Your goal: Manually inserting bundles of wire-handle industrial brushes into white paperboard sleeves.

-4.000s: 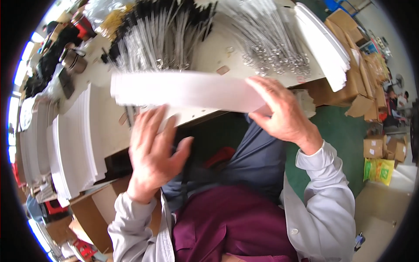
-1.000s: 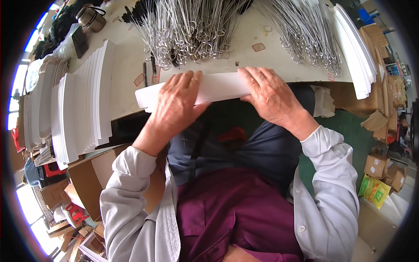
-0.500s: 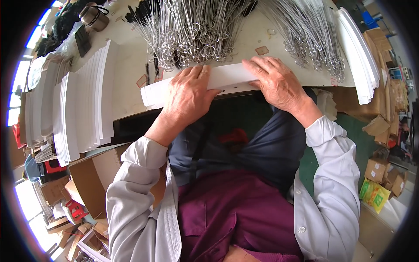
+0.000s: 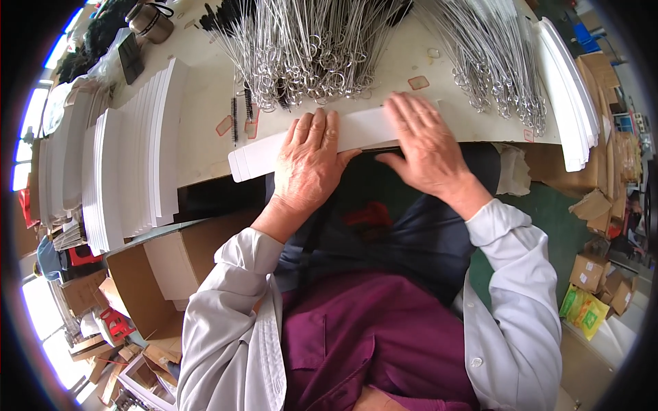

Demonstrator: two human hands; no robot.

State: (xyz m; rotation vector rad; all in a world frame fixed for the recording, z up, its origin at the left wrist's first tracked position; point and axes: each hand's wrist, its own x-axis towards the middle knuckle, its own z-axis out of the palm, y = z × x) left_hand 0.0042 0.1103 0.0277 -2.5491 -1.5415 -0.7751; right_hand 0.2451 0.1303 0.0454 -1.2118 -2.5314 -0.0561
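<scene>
A long, narrow white carton (image 4: 367,127), pressed flat or nearly so, lies along the table's front edge before me. Across its left half rests my left hand (image 4: 310,163), palm down with fingers stretched out and thumb pointing right. My right hand (image 4: 433,152) lies flat over the carton's right end, fingers extended and thumb apart; its fingertips are slightly blurred. Just beyond the carton is a large heap of wire-handled brushes (image 4: 312,61), their looped ends toward me. Two small dark bristle brushes (image 4: 234,122) lie near the carton's left end.
Another pile of looped wires (image 4: 497,72) lies to the right, beside stacked white cartons (image 4: 570,96). More white cartons (image 4: 147,147) stand in rows at the left. A metal flask (image 4: 152,25) stands at the back left. Below the table edge is an open cardboard box (image 4: 140,291).
My right hand has flattened, its thumb coming off the carton's near edge. My left hand has shifted slightly right and nearer, fingers straighter. The carton looks flatter.
</scene>
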